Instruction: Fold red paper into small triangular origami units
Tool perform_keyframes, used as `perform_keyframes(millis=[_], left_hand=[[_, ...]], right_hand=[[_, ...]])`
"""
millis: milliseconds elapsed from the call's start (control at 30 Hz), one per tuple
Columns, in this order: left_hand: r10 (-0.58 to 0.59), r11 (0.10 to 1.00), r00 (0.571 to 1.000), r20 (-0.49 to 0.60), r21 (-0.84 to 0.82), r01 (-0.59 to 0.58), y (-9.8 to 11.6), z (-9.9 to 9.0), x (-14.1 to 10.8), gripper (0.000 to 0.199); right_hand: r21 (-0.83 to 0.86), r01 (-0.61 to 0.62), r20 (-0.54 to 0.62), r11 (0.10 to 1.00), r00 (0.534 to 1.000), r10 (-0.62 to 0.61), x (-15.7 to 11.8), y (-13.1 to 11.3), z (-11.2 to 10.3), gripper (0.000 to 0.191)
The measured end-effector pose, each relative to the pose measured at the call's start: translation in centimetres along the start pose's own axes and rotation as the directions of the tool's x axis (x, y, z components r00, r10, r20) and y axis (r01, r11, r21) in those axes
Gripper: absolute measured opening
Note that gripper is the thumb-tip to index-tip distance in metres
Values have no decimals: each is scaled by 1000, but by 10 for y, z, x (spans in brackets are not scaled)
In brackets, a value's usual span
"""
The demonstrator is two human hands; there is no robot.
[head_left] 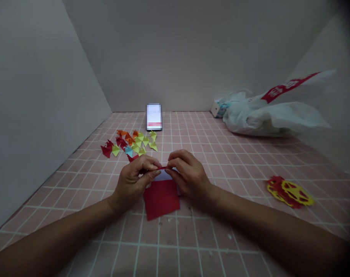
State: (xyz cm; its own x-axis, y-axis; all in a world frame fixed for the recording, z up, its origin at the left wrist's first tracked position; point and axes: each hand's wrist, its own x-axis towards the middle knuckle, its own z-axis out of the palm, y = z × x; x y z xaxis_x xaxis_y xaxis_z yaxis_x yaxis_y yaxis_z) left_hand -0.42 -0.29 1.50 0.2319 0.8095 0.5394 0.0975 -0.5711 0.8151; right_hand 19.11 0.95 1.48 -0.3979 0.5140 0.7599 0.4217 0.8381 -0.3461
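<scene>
My left hand (134, 177) and my right hand (189, 173) meet at the middle of the table, thumbs and fingers pinched together. Between the fingertips is a small piece of folded red paper (163, 168), mostly hidden by the fingers. Just below lies a red paper square (162, 200), with a white paper surface (162, 176) showing behind its upper edge. Whether the held piece joins these cannot be made out. Past my left hand sits a group of small folded paper figures (138, 141) in red, orange, yellow-green and blue; one red figure (132, 157) is close to my left knuckles.
A lit phone (154, 117) stands upright near the back wall. At the back right, a white plastic bag (258, 117) lies against a small box (218, 109). Red and yellow cut-out shapes (290, 192) rest on the right. Pink grid cloth (128, 246) covers the table; walls enclose it.
</scene>
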Motion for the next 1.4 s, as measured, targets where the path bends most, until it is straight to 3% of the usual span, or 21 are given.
perform_keyframes(millis=[67, 300, 667, 767, 867, 967, 1200, 1300, 1400], left_hand=[[44, 999, 999, 10, 15, -44, 0, 0, 0, 20], [61, 998, 998, 26, 14, -61, -1, 0, 0, 20], [-66, 984, 996, 61, 168, 55, 7, 0, 5, 5], [-187, 981, 981, 44, 70, 183, 6, 0, 5, 4], [-352, 932, 935, 55, -78, 355, 5, 0, 5, 6], [-410, 895, 910, 58, -169, 413, 3, 1, 7, 9], [-410, 875, 909, 79, -247, 416, 0, 1, 7, 9], [-346, 910, 936, 59, -221, 350, -1, 2, 6, 15], [-268, 953, 962, 45, -133, 272, 1, 2, 5, 6]], right_hand=[[50, -17, 2, 999, 1000, 17, -1, 2, 0, 3], [181, -67, 52, 981, 997, 59, 0, 1, -1, 10], [188, -64, 96, 980, 994, 47, 0, -1, -1, 9], [260, -94, 110, 961, 992, 67, 2, 0, -3, 14], [287, -110, 112, 952, 990, 80, 3, 2, -4, 14], [287, -97, 103, 953, 992, 70, 3, 4, -3, 13], [239, -79, 106, 968, 993, 55, 1, 5, -1, 13], [234, -74, 95, 969, 994, 53, 1, 3, -1, 12], [236, -92, 88, 967, 993, 73, 2, 1, -2, 13]])
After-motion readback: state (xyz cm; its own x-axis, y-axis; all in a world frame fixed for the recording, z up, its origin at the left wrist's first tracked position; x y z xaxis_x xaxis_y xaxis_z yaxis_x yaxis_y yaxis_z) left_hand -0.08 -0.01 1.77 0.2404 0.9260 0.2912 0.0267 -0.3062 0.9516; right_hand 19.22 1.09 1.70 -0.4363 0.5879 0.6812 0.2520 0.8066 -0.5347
